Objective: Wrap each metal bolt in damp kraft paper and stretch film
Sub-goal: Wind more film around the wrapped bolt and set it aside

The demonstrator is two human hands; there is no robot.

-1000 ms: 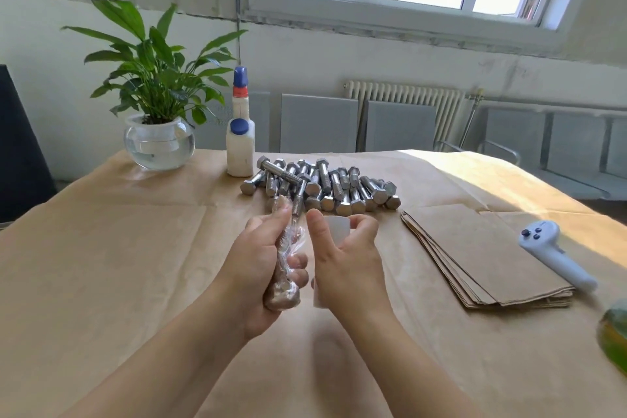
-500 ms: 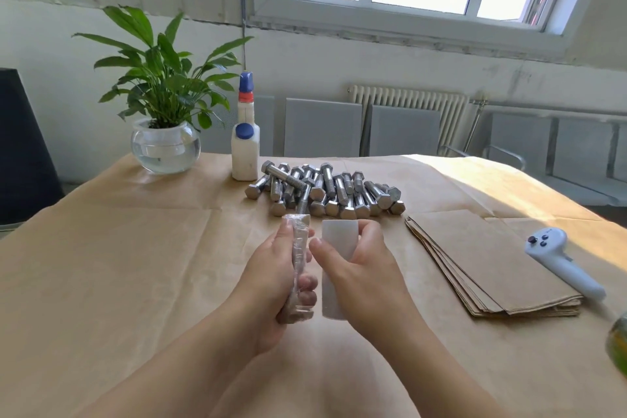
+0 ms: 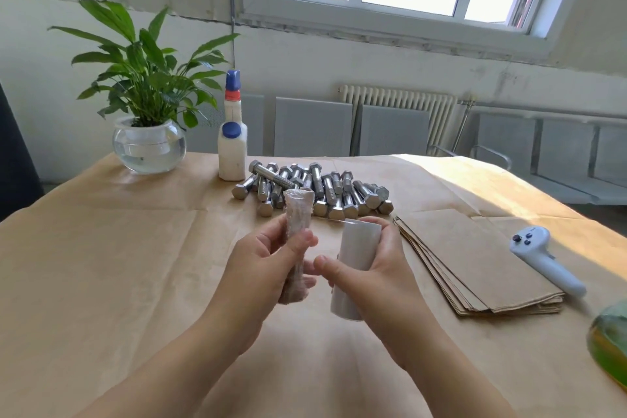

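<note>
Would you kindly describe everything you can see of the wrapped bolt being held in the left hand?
The wrapped bolt is a slim, brownish bundle covered in glossy, crinkled clear film, with paper showing through. It stands nearly upright above the table, its upper end wider and gathered. The left hand grips its middle and lower part, thumb across the front, so only the ends show clearly. A thin strand of film runs from it to the white stretch film roll held in the right hand beside it. No bare metal is visible.

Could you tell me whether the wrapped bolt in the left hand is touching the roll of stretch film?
Apart. The head view shows brown table paper between the wrapped bolt and the roll.
</note>
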